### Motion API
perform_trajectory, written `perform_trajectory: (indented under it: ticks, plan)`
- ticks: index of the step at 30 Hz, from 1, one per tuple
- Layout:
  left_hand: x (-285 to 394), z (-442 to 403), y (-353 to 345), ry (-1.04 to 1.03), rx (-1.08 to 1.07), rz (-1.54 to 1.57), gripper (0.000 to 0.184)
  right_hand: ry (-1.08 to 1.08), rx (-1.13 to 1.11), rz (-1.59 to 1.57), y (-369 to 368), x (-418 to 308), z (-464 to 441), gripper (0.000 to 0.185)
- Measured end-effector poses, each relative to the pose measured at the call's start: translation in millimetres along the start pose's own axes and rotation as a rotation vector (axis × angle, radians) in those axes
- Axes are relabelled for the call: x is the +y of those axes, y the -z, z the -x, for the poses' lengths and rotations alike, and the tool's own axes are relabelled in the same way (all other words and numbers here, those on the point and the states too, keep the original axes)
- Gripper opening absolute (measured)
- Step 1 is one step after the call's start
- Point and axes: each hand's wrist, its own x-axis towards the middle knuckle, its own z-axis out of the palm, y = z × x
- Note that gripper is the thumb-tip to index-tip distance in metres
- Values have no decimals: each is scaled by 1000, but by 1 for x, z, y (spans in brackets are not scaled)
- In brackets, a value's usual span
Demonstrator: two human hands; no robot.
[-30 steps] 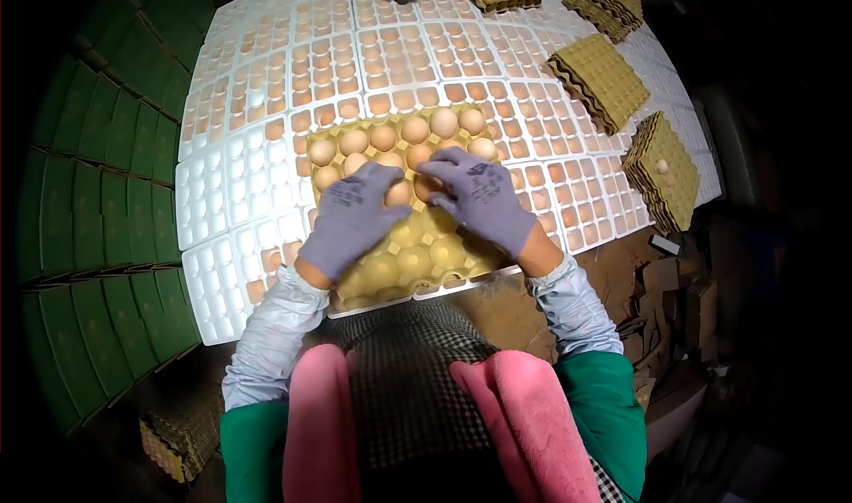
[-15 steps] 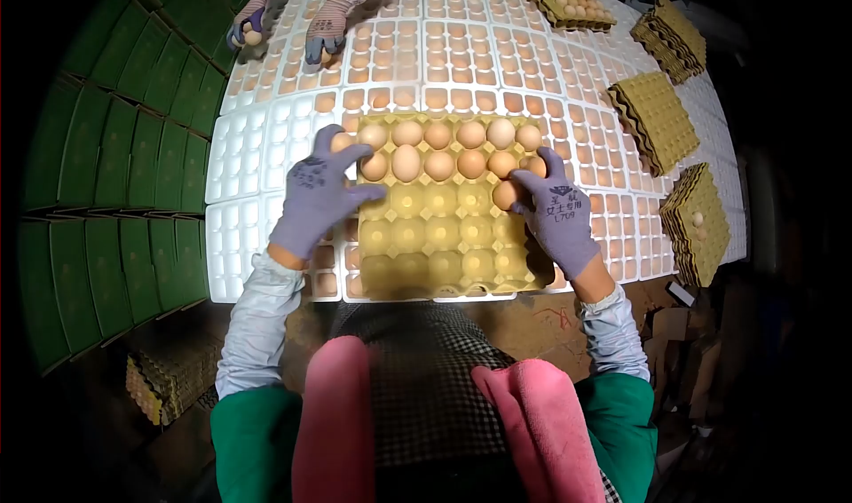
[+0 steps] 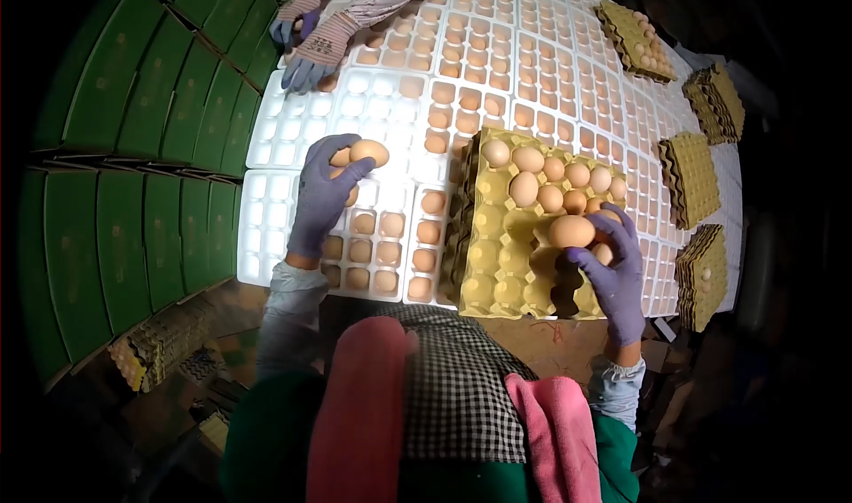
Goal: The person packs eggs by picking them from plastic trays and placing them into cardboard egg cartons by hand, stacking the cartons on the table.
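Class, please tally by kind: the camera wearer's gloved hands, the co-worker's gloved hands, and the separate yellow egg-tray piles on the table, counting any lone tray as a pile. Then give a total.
Wearer's purple-grey gloved hands: 2 (left hand, right hand)
Co-worker's gloved hands with striped cuffs: 2
Yellow rectangular egg-tray piles: 5
Total: 9

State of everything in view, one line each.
Yellow egg tray: part-filled; eggs along far side, empty cups nearer
Left hand: closed around eggs
Right hand: closed around eggs, above yellow egg tray
White trays: some cups filled, others empty
Green boxes: stacked
Co-worker's hands: gloved; grip unclear
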Motion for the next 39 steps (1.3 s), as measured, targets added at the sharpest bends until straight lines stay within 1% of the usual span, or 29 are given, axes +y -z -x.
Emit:
perform_trajectory:
  ticks: [2,3,4,6,7,8,10,12,13,15,16,18,19,20,22,23,24,26,27,28,29,31,32,33,34,36,37,38,39]
  plan:
    - [-31,4,13,-184,5,-507,43,170,-169,113,-51,-43,-20,46]
    - [-35,8,10,-119,-47,-530,42,234,-270,208,-78,-61,-33,49]
    - [-43,8,6,-60,-129,-602,42,303,-280,268,-112,-66,-42,47]
    - [-85,9,-4,-85,-250,-826,40,339,-426,431,-171,-73,-67,35]
    - [-87,7,-7,-55,-255,-888,40,260,-550,544,-194,-81,-80,32]
    - [-83,1,-6,-61,-262,-874,40,221,-562,708,-227,-70,-90,29]
    - [-72,-9,0,42,-240,-646,41,180,-569,760,-275,-42,-102,28]
    - [-75,-25,-7,-46,-198,-583,41,43,-657,967,-300,-30,-115,28]
    - [-77,-36,-10,-65,-270,-649,41,35,-652,978,-298,-33,-120,28]
    - [-82,-51,-10,-112,-438,-755,38,-115,-612,944,-284,-38,-124,30]
    - [-83,-57,-6,-114,-442,-743,38,-122,-613,954,-280,-35,-128,30]
    - [-83,-69,1,17,-431,-424,35,-222,-587,912,-273,-23,-138,32]
    - [-82,-66,3,-106,-154,-346,31,-187,-629,788,-271,-16,-141,35]
    - [-79,-67,4,-47,-24,-280,29,-204,-624,788,-274,-10,-140,35]
    - [-116,-74,5,-282,-18,-501,31,-141,-480,670,-280,-33,-145,39]
    - [-136,-74,2,-427,-88,-716,33,-119,-384,457,-284,-42,-147,41]
    - [-141,-75,3,-447,-107,-700,33,-96,-273,250,-292,-48,-150,43]
    - [-146,-72,-3,-493,-80,-820,34,93,-214,593,-333,2,-145,47]
    - [-143,-71,-3,-489,-91,-805,34,104,-237,708,-344,9,-141,48]
    - [-141,-72,-1,-486,-100,-792,35,114,-261,820,-337,-5,-135,50]
    - [-147,-74,1,-536,-97,-798,34,42,-447,784,-327,-17,-133,54]
    - [-147,-74,4,-484,-89,-549,34,173,-516,453,-268,-57,-113,53]
    - [-138,-76,4,-450,-90,-437,34,205,-387,324,-226,-77,-99,45]
    - [-119,-76,-3,-436,-51,-284,37,247,-281,319,-188,-88,-91,37]
    - [-85,-74,-11,-444,-56,-282,37,303,-143,336,-156,-83,-83,34]
    - [-4,-69,-33,-450,-329,-77,39,252,-92,564,-95,-65,-70,42]
    - [27,-64,-49,-533,-420,-110,39,139,-241,724,-77,-52,-68,44]
    - [50,-61,-68,-618,-517,-146,40,294,-180,661,-69,-31,-61,31]
    - [53,-55,-90,-749,-496,-317,41,358,-178,665,-70,-12,-60,32]
